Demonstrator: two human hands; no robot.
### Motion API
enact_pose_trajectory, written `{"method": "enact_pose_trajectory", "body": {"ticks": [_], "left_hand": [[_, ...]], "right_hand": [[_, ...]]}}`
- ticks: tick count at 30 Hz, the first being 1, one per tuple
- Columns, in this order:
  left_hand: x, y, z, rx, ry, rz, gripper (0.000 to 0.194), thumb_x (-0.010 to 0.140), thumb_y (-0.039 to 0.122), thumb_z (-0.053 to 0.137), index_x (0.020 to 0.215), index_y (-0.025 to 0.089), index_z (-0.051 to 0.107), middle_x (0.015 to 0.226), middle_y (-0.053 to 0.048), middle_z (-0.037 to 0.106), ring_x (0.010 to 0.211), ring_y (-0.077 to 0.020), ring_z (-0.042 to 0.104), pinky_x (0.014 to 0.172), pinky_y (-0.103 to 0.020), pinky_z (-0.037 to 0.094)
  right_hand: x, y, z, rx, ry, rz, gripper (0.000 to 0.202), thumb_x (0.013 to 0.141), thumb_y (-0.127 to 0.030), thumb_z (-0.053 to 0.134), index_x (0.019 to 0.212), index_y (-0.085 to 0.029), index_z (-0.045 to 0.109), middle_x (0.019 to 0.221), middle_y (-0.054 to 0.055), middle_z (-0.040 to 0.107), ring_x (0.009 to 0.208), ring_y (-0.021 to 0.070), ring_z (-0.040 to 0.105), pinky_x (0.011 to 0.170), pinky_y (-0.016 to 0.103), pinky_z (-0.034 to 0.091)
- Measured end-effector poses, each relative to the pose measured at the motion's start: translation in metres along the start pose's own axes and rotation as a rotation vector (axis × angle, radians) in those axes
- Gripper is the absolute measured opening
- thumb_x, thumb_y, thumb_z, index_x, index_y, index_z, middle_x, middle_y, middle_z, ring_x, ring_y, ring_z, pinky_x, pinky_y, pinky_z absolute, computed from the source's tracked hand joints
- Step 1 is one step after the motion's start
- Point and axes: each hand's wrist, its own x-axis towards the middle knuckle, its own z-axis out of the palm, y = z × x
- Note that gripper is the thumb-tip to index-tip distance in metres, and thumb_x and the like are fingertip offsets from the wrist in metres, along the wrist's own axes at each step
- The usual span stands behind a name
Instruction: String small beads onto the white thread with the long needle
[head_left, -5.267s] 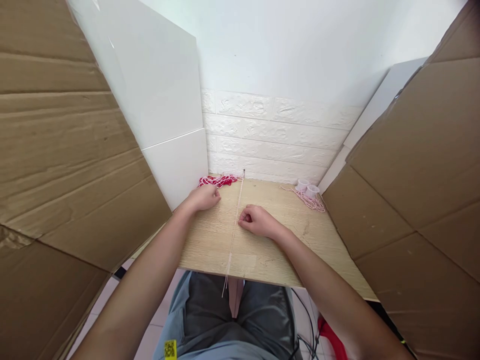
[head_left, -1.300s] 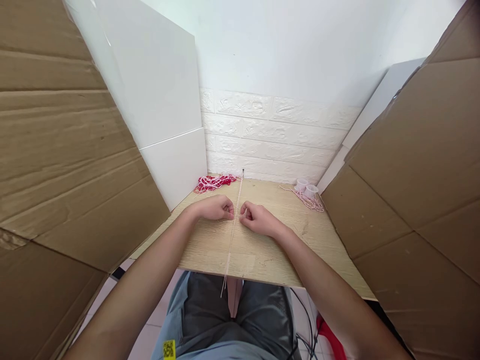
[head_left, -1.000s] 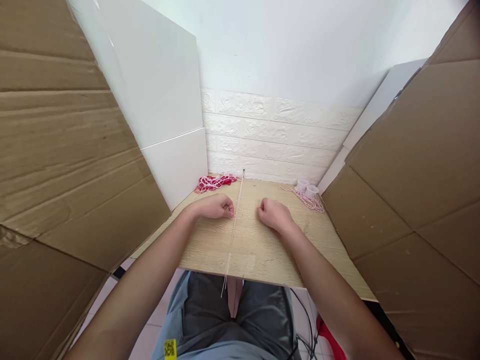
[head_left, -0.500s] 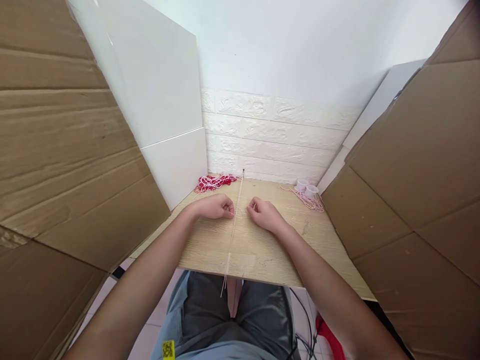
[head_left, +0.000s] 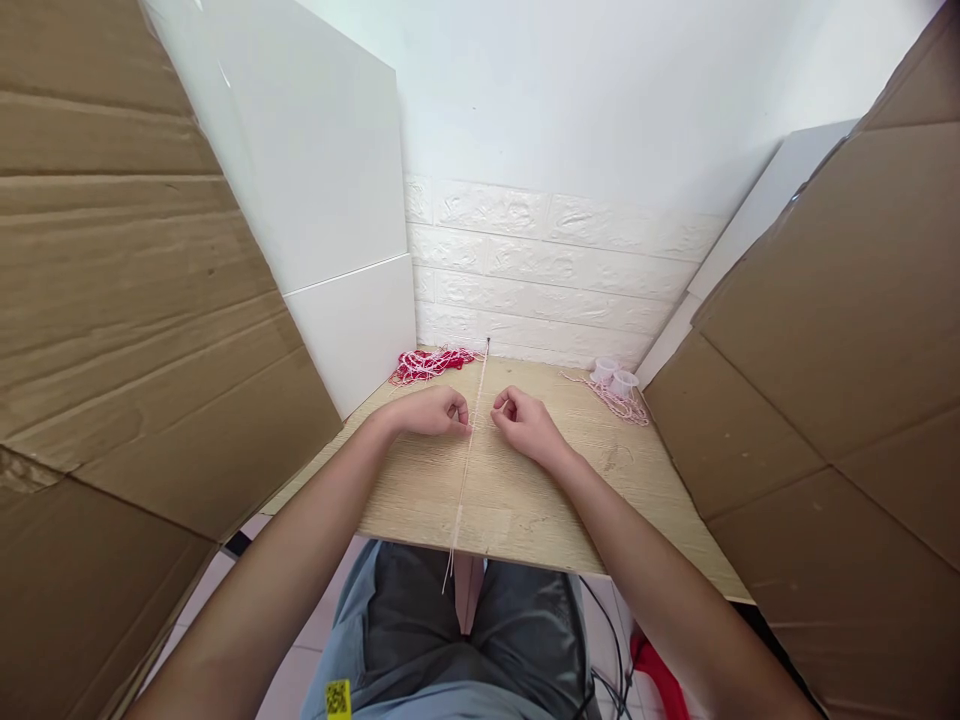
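A pale cord (head_left: pixel 465 470) runs from a small dark peg (head_left: pixel 488 341) at the back of the wooden table to the front edge, where its loose ends hang over. My left hand (head_left: pixel 439 410) is just left of this cord, thumb and fingers closed in a pinch close to it. On the other side my right hand (head_left: pixel 525 424) is also pinched, a little away from the cord. A very thin pale thread between the fingertips is barely visible, and its ends are hidden in my fingers.
Red and white bundled cord (head_left: pixel 431 366) lies at the back left. Two small clear cups (head_left: pixel 622 383) stand at the back right beside pink cord (head_left: pixel 621 406). Cardboard panels (head_left: pixel 787 420) flank the table (head_left: pixel 540 520); a white wall closes the back.
The thin thread's loose loop between my hands shows less now. My right fingers have shifted slightly and curl a little differently. My left hand has barely moved.
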Motion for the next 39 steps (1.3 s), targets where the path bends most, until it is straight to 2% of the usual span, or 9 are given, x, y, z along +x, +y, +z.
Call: {"method": "enact_pose_trajectory", "body": {"ticks": [7,13,19,22,27,34,39], "left_hand": [[0.0010,0.0001,0.0010,0.006,0.013,0.054,0.033,0.072,0.047,0.066,0.086,0.018,0.070,0.063,0.003,0.052,0.056,-0.0113,0.044,0.051,-0.025,0.028],[0.0011,-0.0002,0.0011,0.002,0.006,0.056,0.031,0.071,0.045,0.066,0.083,0.018,0.070,0.063,0.003,0.052,0.056,-0.0114,0.044,0.052,-0.025,0.029],[0.0001,-0.0022,-0.0007,-0.004,-0.008,0.025,0.031,0.069,0.045,0.067,0.083,0.018,0.070,0.064,0.002,0.054,0.057,-0.0118,0.045,0.052,-0.025,0.030],[0.0004,-0.0030,-0.0002,-0.011,0.008,0.029,0.030,0.071,0.045,0.066,0.082,0.018,0.069,0.064,0.002,0.054,0.058,-0.0119,0.045,0.052,-0.025,0.030],[0.0010,-0.0027,0.0006,-0.019,0.000,0.051,0.029,0.072,0.045,0.065,0.082,0.018,0.070,0.065,0.002,0.055,0.059,-0.0116,0.045,0.053,-0.025,0.032],[-0.0018,-0.0025,-0.0034,0.010,-0.006,0.020,0.027,0.072,0.043,0.065,0.081,0.018,0.070,0.068,0.001,0.059,0.061,-0.0119,0.047,0.054,-0.024,0.032],[-0.0020,-0.0008,-0.0041,0.001,0.027,0.029,0.029,0.072,0.042,0.063,0.085,0.018,0.070,0.065,0.002,0.054,0.059,-0.0117,0.045,0.052,-0.024,0.030]], "right_hand": [[-0.0052,-0.0011,0.0058,0.062,-0.152,-0.051,0.021,0.078,-0.020,0.058,0.099,-0.018,0.056,0.073,-0.003,0.058,0.066,0.0122,0.053,0.061,0.023,0.038],[-0.0053,-0.0036,0.0040,0.092,-0.206,-0.037,0.019,0.079,-0.017,0.058,0.098,-0.019,0.056,0.069,-0.004,0.058,0.063,0.0117,0.053,0.060,0.023,0.037],[-0.0048,-0.0017,0.0029,0.020,-0.197,0.001,0.017,0.079,-0.019,0.062,0.096,-0.018,0.058,0.069,-0.003,0.059,0.061,0.0113,0.052,0.058,0.022,0.034],[-0.0038,-0.0017,0.0039,-0.059,-0.162,0.031,0.012,0.080,-0.024,0.064,0.089,-0.017,0.061,0.070,-0.001,0.060,0.062,0.0113,0.052,0.057,0.023,0.032],[-0.0018,-0.0014,0.0061,-0.096,-0.194,0.031,0.009,0.082,-0.024,0.064,0.080,-0.016,0.065,0.072,0.001,0.064,0.062,0.0110,0.052,0.056,0.023,0.032],[-0.0027,0.0039,-0.0019,-0.124,-0.241,0.033,0.008,0.081,-0.023,0.062,0.078,-0.016,0.065,0.073,0.002,0.065,0.063,0.0114,0.054,0.056,0.023,0.033],[-0.0038,0.0034,0.0012,-0.146,-0.171,-0.039,0.010,0.079,-0.026,0.065,0.083,-0.017,0.064,0.074,0.001,0.063,0.063,0.0113,0.051,0.057,0.023,0.031]]}}
